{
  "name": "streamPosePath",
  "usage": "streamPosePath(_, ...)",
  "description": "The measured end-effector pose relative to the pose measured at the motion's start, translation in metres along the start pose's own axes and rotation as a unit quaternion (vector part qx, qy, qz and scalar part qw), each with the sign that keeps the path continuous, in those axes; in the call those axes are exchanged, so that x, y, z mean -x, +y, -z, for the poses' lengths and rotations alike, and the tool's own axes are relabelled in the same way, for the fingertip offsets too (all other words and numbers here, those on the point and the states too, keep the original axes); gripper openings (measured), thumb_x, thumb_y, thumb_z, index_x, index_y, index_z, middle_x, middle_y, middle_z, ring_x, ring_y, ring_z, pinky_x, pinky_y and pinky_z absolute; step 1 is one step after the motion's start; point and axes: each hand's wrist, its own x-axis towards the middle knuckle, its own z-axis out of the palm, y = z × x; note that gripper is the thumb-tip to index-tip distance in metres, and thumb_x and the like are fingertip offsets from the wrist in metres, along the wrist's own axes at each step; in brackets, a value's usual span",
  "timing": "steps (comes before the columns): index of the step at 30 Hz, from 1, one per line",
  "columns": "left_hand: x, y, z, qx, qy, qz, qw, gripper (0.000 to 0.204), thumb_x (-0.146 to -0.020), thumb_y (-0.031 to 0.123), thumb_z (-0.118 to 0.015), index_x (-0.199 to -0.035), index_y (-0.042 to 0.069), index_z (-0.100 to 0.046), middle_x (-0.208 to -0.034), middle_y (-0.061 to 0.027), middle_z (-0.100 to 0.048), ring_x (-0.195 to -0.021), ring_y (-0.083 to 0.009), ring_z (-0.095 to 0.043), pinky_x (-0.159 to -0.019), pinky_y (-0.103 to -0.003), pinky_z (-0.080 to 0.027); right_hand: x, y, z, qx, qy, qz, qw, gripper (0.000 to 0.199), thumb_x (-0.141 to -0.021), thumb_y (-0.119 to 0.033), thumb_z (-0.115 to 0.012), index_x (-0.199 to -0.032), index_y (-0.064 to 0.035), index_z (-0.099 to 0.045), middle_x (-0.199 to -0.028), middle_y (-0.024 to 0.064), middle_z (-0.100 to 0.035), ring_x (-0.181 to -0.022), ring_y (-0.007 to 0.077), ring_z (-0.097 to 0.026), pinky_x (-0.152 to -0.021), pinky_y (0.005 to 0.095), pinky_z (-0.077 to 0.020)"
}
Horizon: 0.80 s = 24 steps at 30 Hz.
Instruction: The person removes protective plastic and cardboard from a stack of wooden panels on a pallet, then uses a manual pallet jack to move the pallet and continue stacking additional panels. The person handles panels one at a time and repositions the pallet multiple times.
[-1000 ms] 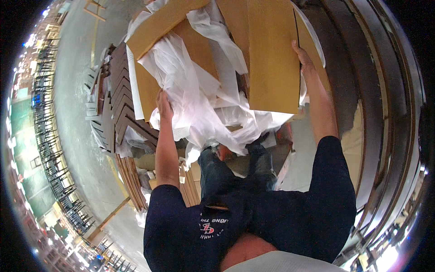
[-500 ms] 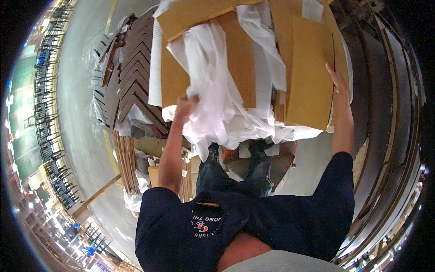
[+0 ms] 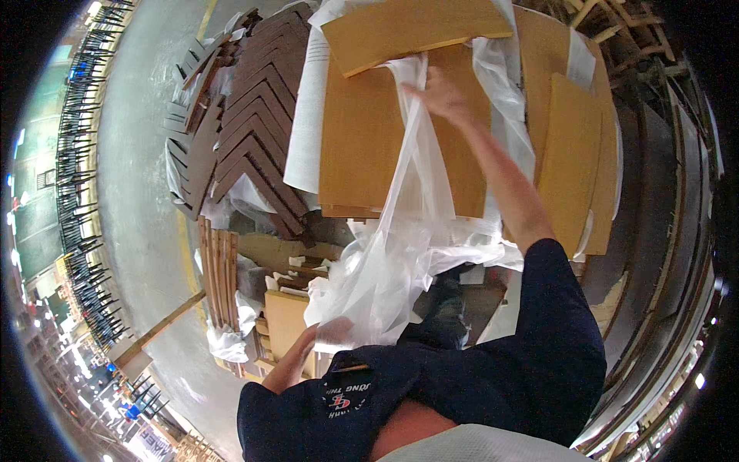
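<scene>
A thin, translucent white foam sheet (image 3: pixel 412 192) stretches from the top of a tan wood panel (image 3: pixel 358 138) down towards my body. My left hand (image 3: pixel 335 331) is closed on its lower part, near my waist; the fingers show only dimly through the sheet. Farther up, my right hand (image 3: pixel 445 96) reaches across the panel, thumb and fingers apart, next to the narrow upper end of the sheet. A separate tan board (image 3: pixel 419 31) lies across the far end of the panel. More foam bunches along the panel's near edge.
Dark brown angled pieces (image 3: pixel 258 131) are stacked to the left. Another tan panel (image 3: pixel 570 154) lies at the right, beside long dark boards (image 3: pixel 654 192). Upright wooden strips (image 3: pixel 219 269) and a smaller tan board (image 3: pixel 289 323) stand at the lower left. A row of black chairs (image 3: pixel 77 154) lines the far left.
My left hand has drawn the foam sheet down towards my body, stretching it out. My right hand has moved from the right panel's edge to the middle panel. More of the middle panel is bare.
</scene>
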Motion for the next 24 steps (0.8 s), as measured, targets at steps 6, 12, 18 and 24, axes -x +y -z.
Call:
streamPosePath(6,0.04,-0.043,0.057,0.31,0.234,0.098,0.916,0.025,-0.084,0.02,-0.061,-0.1,0.001,-0.066,-0.098,-0.0076,-0.067,-0.086,-0.0183,-0.06,-0.077,-0.035,-0.047,0.03,-0.014,-0.114,-0.038,0.17,-0.012,0.985,0.055,-0.081,-0.02,-0.057,-0.131,-0.0011,-0.043,-0.107,0.0242,-0.058,-0.099,0.0373,-0.059,-0.083,0.0452,-0.0483)
streamPosePath(12,0.004,-0.042,0.202,0.473,0.602,-0.087,0.638,0.034,-0.083,0.024,-0.066,-0.104,-0.003,-0.063,-0.096,-0.0086,-0.066,-0.086,-0.0158,-0.06,-0.075,-0.031,-0.048,0.122,0.062,-0.094,-0.039,0.05,0.2,0.978,0.016,-0.081,-0.005,-0.053,-0.096,-0.0022,-0.055,-0.078,0.0195,-0.054,-0.075,0.0387,-0.056,-0.064,0.0467,-0.0435)
streamPosePath(18,-0.075,0.028,0.231,0.358,0.576,-0.017,0.735,0.092,-0.071,0.044,-0.076,-0.133,-0.009,-0.034,-0.125,-0.0304,-0.049,-0.121,-0.0367,-0.046,-0.103,-0.041,-0.034,0.26,0.074,-0.128,-0.082,-0.028,0.223,0.971,0.019,-0.079,-0.008,-0.052,-0.097,-0.0045,-0.058,-0.091,0.0193,-0.058,-0.083,0.039,-0.057,-0.071,0.0469,-0.0464)
streamPosePath(24,-0.086,0.064,0.121,0.426,0.506,0.03,0.75,0.048,-0.075,0.016,-0.063,-0.118,-0.004,-0.055,-0.101,-0.0227,-0.066,-0.095,-0.0309,-0.065,-0.082,-0.038,-0.05,0.365,0.122,-0.123,-0.19,-0.194,0.139,0.952,0.043,-0.079,-0.022,-0.063,-0.117,-0.0033,-0.051,-0.104,0.0149,-0.056,-0.099,0.033,-0.056,-0.088,0.0399,-0.0446)
